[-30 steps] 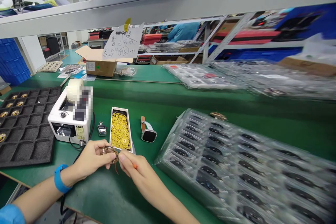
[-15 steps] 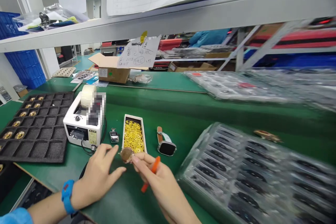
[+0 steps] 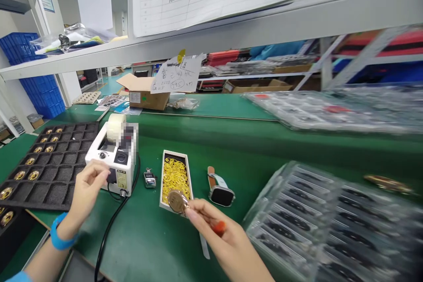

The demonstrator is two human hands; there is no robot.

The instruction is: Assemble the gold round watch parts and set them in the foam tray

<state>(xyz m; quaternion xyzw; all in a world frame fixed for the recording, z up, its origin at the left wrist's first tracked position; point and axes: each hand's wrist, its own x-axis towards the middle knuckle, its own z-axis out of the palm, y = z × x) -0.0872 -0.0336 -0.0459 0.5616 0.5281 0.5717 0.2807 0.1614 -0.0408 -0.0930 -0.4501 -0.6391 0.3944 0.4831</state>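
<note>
My right hand (image 3: 224,233) pinches a round, gold-toned watch case (image 3: 177,202) by its edge, flat brownish face toward me. An orange-handled tool (image 3: 219,228) is tucked in the same hand; its kind is unclear. A pale thin strip (image 3: 204,246) shows below those fingers. At the front of the white tape dispenser (image 3: 95,154) is my left hand (image 3: 86,189), thumb and fingers drawn together; whatever lies between them is too small to make out. Behind the watch case stands a white box (image 3: 190,176) of yellow ring-shaped parts (image 3: 175,178).
A tally counter (image 3: 150,179) and a smartwatch (image 3: 222,196) lie on the green bench. At left sits a black foam tray (image 3: 62,194) with several gold cases. Clear plastic trays (image 3: 297,220) of dark parts fill the right. A black cable (image 3: 110,229) crosses the front; a shelf beam (image 3: 231,31) runs overhead.
My left hand has moved left, from beside the watch case to the tape dispenser's front, and its fingers have closed. My right hand keeps the watch case, now turned and slightly further right in view.
</note>
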